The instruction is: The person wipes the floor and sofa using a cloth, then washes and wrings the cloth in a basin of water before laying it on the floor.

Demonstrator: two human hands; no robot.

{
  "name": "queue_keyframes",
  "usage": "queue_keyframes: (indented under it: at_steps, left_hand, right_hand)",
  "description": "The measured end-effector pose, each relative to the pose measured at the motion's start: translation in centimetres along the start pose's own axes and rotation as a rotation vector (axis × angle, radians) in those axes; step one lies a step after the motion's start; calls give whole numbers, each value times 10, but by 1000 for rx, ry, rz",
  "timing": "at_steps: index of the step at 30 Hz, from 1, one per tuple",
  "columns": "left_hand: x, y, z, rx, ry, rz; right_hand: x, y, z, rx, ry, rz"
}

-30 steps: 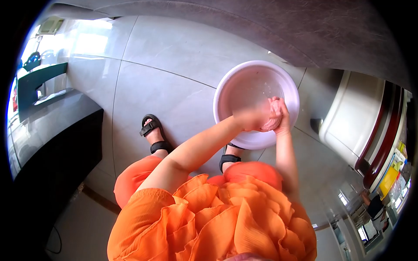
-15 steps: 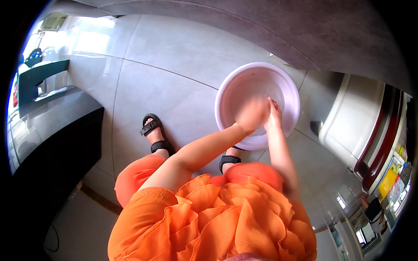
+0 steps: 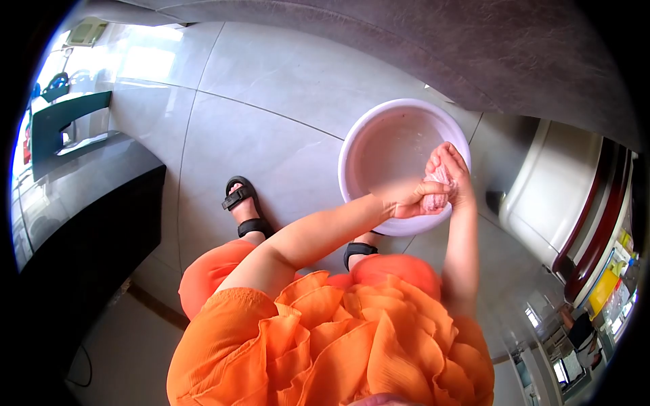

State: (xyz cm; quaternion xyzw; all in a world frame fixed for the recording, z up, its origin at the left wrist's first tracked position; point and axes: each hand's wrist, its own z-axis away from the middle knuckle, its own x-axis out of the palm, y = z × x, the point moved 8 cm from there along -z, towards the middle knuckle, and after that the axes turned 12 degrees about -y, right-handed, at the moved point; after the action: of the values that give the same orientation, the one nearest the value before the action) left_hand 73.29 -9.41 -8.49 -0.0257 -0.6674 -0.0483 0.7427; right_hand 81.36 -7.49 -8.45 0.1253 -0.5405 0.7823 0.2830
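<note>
A crumpled pink cloth [image 3: 439,188] is squeezed between my two hands above the right side of a pale pink basin [image 3: 349,145]. My left hand [image 3: 409,201] wraps its fingers around the lower end of the cloth. On the upper part, my right hand [image 3: 455,169] is closed, with its fingers curled over. Below them the basin stands on the floor and holds shallow, clear-looking water [image 3: 393,149]. Part of the cloth is hidden inside both fists.
Grey floor tiles [image 3: 271,135] surround the basin. A large brown-grey upholstered surface [image 3: 487,54] runs along the top. White furniture with dark red trim [image 3: 552,183] stands at right, a black-sided table [image 3: 95,223] at left. My sandalled foot [image 3: 244,206] is left of the basin.
My hands have risen from low inside the basin and moved right toward its rim. The pink cloth, hidden before, now shows between them.
</note>
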Motion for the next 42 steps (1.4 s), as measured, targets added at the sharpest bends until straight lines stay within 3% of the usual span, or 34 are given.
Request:
queue_keyframes:
  at_steps: [2,5,7,9,12,15,16,18,20,21,22,23,24,27,28,31,32,35,42]
  left_hand:
    - [-24,5,-6,-19,-77,-280]
    - [-45,22,3,125,16,-504]
    - [-58,37,5,249,265,-1337]
    - [-42,40,10,492,393,-1857]
    - [-43,39,13,458,537,-2056]
    - [-45,44,8,206,586,-2180]
    - [-40,46,14,242,655,-2145]
    - [-26,47,30,312,789,-2071]
    - [-49,44,23,33,496,-1266]
    - [-51,32,18,-87,345,-860]
    - [-49,25,17,-167,275,-685]
    - [-34,20,21,-182,259,-441]
    - [-20,10,17,-171,90,-203]
    - [27,-15,17,-183,-270,500]
    - [33,-18,19,-157,-273,514]
    - [38,-13,20,-110,-248,348]
    - [29,-12,18,-111,-213,275]
    - [16,-7,23,-143,-52,37]
    - [-32,-3,14,-89,83,-679]
  right_hand:
    - [-8,10,-2,86,163,160]
    - [-13,25,-10,79,279,354]
    - [-22,35,-8,69,348,348]
    - [-29,44,-5,37,448,325]
    - [-36,53,-2,-17,652,295]
    - [-16,54,6,-90,824,43]
    - [-37,67,8,-85,823,-7]
    - [-25,54,3,-41,589,-80]
    - [-8,34,0,14,227,-30]
    - [-5,25,6,78,150,92]
    - [-10,22,10,110,103,127]
    - [-14,19,13,142,56,161]
    - [-10,17,16,135,-6,68]
    - [53,-7,13,-165,-284,-319]
    - [35,1,25,-203,-80,-414]
    - [42,-9,13,-233,-315,-557]
    - [32,-8,8,-83,-154,-400]
    - [31,-2,10,115,38,-158]
    - [23,6,16,98,357,269]
